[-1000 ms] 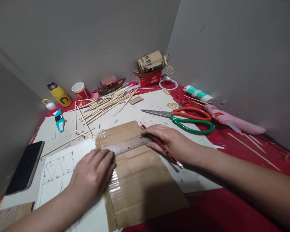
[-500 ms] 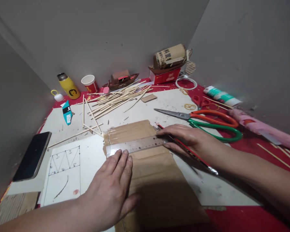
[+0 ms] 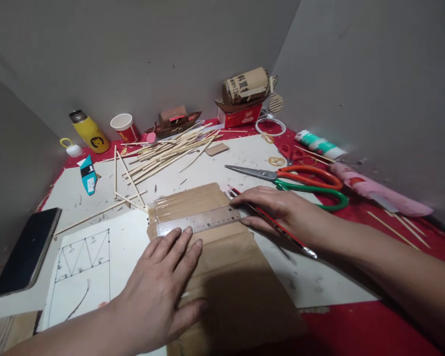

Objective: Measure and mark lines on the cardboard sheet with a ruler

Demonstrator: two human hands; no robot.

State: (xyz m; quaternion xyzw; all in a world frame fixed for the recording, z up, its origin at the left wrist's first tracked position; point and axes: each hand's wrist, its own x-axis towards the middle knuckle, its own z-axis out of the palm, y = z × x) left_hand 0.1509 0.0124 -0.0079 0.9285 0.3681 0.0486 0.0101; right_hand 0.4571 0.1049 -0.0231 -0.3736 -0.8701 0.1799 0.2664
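A clear plastic ruler lies across the upper part of a brown cardboard sheet, which has shiny tape at its top left corner. My left hand rests flat, fingers stretched out, with fingertips at the ruler's lower edge and on the cardboard. At the ruler's right end, my right hand holds a red and black pencil, its tip pointing up and left. The thumb and fingers of that hand also touch the ruler's end. Left of the cardboard is a paper with a drawn zigzag figure.
Large scissors with orange and green handles lie beyond my right hand. Thin wooden sticks are heaped at the back, near cardboard boat models, a paper cup and a yellow bottle. A phone lies far left.
The view has turned a little, so the table things appear further left. My left fingers have spread slightly at the ruler. My right hand keeps its hold on the pencil.
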